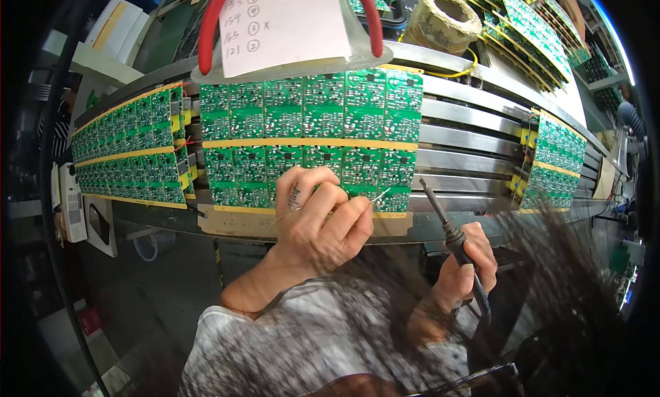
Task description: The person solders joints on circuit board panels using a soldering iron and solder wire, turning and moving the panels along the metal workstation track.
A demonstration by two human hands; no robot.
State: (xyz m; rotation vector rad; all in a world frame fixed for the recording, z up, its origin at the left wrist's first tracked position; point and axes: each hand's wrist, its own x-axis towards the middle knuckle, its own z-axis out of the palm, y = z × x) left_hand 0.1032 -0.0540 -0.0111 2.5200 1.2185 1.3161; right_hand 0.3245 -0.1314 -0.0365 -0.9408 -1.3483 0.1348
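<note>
My left hand (316, 215) is over the near edge of the middle panel of green circuit boards (302, 125). Its fingers pinch a thin silver solder wire (381, 195), whose end points right over the panel's lower right boards; a loose length trails left below the wrist. In my right hand (474, 259) is a soldering iron (454, 237) with a dark handle. Its tip points up and left, just right of the panel's lower right corner, apart from both boards and wire. Strands of hair partly cover my right forearm.
Metal conveyor rails (467, 134) run under the panels. More board panels lie left (127, 149) and right (560, 153). A clear plate with red side bars (375, 19) and handwritten paper (289, 36) overhangs the middle. A brown roll (443, 22) and stacked boards (526, 29) stand behind.
</note>
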